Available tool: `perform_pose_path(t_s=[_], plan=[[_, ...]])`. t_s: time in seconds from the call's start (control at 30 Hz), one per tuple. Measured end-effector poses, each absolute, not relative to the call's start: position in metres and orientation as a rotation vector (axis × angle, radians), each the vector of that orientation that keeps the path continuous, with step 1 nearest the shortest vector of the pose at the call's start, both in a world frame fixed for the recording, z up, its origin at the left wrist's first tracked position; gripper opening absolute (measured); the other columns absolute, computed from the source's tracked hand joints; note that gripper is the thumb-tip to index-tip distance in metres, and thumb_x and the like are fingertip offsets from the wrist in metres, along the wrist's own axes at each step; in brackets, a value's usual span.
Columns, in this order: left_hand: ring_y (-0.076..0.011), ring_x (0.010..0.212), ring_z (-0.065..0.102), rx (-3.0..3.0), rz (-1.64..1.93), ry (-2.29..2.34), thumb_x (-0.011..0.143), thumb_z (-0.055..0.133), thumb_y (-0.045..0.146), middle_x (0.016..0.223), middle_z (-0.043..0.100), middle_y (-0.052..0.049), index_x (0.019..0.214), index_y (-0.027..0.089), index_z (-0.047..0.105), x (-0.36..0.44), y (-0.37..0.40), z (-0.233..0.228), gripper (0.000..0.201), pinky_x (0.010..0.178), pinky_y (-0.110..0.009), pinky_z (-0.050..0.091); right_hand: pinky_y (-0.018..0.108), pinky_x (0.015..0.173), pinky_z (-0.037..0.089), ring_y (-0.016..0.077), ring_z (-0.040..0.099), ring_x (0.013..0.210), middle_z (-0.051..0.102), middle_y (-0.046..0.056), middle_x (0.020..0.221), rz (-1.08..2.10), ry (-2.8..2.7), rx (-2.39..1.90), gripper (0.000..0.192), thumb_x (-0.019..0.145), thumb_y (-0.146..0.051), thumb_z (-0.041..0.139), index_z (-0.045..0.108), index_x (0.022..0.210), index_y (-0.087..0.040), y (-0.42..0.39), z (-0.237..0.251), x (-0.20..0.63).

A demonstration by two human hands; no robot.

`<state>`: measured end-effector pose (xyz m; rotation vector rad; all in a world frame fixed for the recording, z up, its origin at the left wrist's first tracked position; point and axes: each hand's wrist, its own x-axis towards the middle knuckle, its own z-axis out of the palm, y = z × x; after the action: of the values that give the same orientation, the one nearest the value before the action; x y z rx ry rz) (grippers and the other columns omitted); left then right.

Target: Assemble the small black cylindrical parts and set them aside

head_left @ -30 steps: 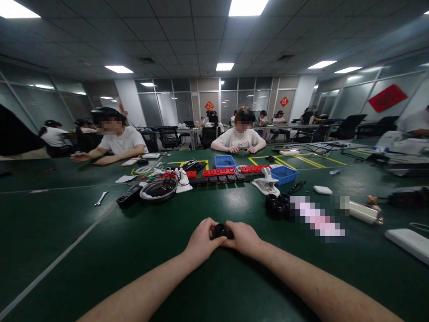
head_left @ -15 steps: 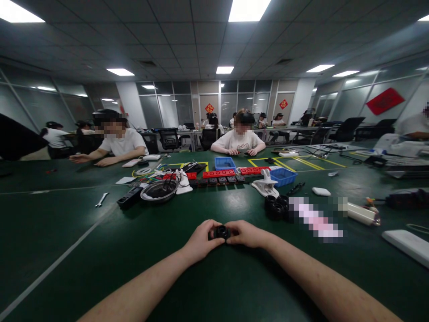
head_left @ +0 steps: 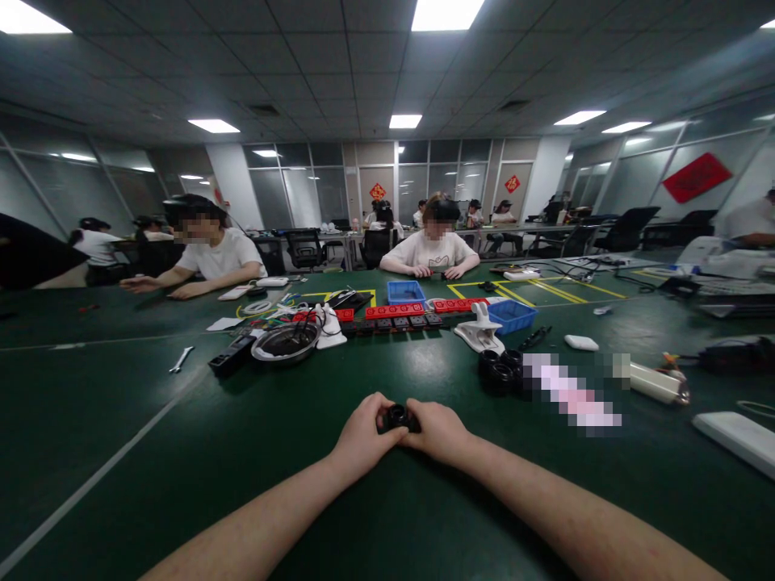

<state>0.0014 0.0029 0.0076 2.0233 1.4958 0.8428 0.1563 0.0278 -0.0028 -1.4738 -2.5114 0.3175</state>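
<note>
Between my two hands is a small round black part with a ring-shaped opening facing up; I cannot tell its exact kind. My left hand grips it from the left, with the thumb along its near side. From the right, my right hand curls its fingers round the same part, and the two thumbs meet in front of it. The hands cover its sides and lower portion. Several similar black ring-shaped parts stand together on the green table, beyond my right hand.
Beyond my hands lie a metal bowl, a black box-like device, red strips, a white clamp and blue trays. A wrench lies left; a white bar lies right. Across the table sits a person.
My right hand has turned slightly, closing further round the black part's near right side. The part sits a little farther left and up in view. The view itself has shifted slightly.
</note>
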Motion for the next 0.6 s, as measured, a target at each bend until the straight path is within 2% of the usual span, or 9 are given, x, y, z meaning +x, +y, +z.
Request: perform_pose_path(t_s=[0.13, 0.33, 0.47, 0.6], plan=[[-0.0137, 0.066, 0.045, 2.019, 0.845, 1.514, 0.063, 0.059, 0.026, 0.075, 0.047, 0.001, 0.078, 0.018, 0.050, 0.002, 0.002, 0.008, 0.019, 0.056, -0.022, 0.035, 0.022, 0.049, 0.028, 0.0178, 0.056, 0.068, 0.060, 0.003, 0.076, 0.273, -2.522, -1.514, 0.027, 0.070, -0.044, 0.048, 0.049, 0.081, -0.020, 0.026, -0.003, 0.154], [-0.0139, 0.067, 0.045, 2.086, 0.848, 1.441, 0.062, 0.059, 0.024, 0.076, 0.048, 0.001, 0.081, 0.018, 0.052, -0.002, 0.005, 0.005, 0.021, 0.058, -0.023, 0.036, 0.022, 0.053, 0.032, 0.0189, 0.056, 0.071, 0.060, 0.002, 0.082, 0.446, -2.576, -1.354, 0.044, 0.063, -0.051, 0.054, 0.048, 0.096, -0.022, 0.029, 0.009, 0.161], [-0.0152, 0.070, 0.047, 2.105, 0.853, 1.395, 0.062, 0.060, 0.027, 0.078, 0.050, -0.001, 0.083, 0.018, 0.053, -0.003, 0.005, 0.005, 0.023, 0.061, -0.025, 0.037, 0.020, 0.051, 0.032, 0.0141, 0.053, 0.066, 0.059, -0.001, 0.076, 0.687, -2.660, -1.220, 0.029, 0.067, -0.039, 0.055, 0.053, 0.089, -0.021, 0.034, 0.019, 0.171], [-0.0162, 0.074, 0.048, 2.107, 0.855, 1.371, 0.066, 0.058, 0.028, 0.081, 0.052, -0.001, 0.085, 0.019, 0.054, -0.003, 0.003, 0.007, 0.022, 0.064, -0.026, 0.038, 0.019, 0.051, 0.032, 0.0114, 0.050, 0.063, 0.057, -0.001, 0.074, 0.874, -2.676, -1.139, 0.024, 0.069, -0.032, 0.055, 0.055, 0.088, -0.017, 0.040, 0.020, 0.176]])
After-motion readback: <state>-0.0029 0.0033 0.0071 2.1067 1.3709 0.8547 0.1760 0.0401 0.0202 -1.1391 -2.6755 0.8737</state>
